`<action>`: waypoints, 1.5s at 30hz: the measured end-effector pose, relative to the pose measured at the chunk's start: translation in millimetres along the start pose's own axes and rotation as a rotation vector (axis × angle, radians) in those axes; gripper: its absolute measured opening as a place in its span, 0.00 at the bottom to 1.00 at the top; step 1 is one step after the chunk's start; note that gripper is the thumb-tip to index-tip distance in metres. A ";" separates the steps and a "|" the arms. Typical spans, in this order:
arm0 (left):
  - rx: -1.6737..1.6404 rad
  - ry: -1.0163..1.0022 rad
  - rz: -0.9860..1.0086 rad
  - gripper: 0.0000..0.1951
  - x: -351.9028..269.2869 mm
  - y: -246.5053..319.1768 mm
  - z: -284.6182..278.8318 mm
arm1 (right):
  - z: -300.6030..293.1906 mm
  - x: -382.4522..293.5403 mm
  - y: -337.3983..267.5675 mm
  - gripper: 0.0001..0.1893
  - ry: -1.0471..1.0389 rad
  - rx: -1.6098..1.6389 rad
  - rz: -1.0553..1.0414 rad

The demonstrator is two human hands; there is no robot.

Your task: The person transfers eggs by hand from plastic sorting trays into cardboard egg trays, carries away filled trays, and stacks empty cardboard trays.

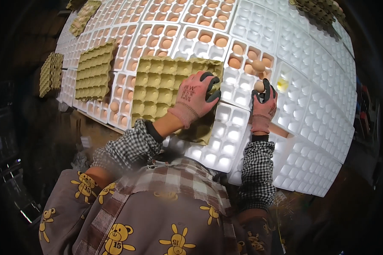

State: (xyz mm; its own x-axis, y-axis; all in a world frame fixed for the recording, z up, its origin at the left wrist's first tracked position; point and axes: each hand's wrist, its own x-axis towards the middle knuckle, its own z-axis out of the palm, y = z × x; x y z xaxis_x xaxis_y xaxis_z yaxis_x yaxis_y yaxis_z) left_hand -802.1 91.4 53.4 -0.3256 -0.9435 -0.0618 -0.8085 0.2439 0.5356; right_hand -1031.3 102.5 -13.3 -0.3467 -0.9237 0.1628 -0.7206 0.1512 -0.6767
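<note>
Both my hands wear pink gloves with dark fingertips. My left hand (196, 97) rests with curled fingers on the right part of a yellowish pulp egg tray (153, 83); whether it grips the tray is unclear. Between the fingertips of my right hand (264, 103) is a brown egg (259, 86), held over a white foam egg tray (231, 91). Just beyond it, another egg (258, 66) lies on top of eggs sitting in the far pockets of that tray. The near pockets I can see hold no eggs.
Foam trays filled with eggs (153, 41) spread to the upper left. Unfilled foam trays (325, 118) cover the right, one with a spilled yolk (282, 84). More pulp trays (94, 71) lie at left, and a pulp stack (316, 11) at upper right. A loose egg (114, 106) tops a filled tray.
</note>
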 end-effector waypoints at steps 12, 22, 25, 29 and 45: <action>0.344 -0.265 -0.284 0.44 -72.0 36.1 -4.6 | 41.2 105.2 -33.3 0.35 -0.029 -0.213 -0.322; -0.446 0.542 -0.092 0.33 -157.8 -1.6 -183.2 | 49.5 54.8 37.5 0.25 -0.131 0.157 -0.300; -0.356 0.792 -0.094 0.33 -192.3 -7.9 -226.4 | 50.5 29.5 15.1 0.26 -0.151 -0.412 -0.586; 0.313 0.821 -0.213 0.31 -218.0 -70.0 -252.3 | 45.2 32.3 11.3 0.24 0.031 -0.128 -0.467; 0.557 0.458 -0.348 0.32 -176.7 -304.3 -232.9 | 214.0 -208.7 -307.8 0.24 -0.704 0.030 -0.764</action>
State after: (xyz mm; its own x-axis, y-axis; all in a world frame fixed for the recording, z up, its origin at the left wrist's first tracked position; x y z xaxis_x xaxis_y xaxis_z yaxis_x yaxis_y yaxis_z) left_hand -384.3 131.6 97.5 0.1265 -0.9548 0.2688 -0.9919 -0.1195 0.0424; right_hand -608.6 173.4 7.4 0.6322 -0.7676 0.1057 -0.5824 -0.5607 -0.5886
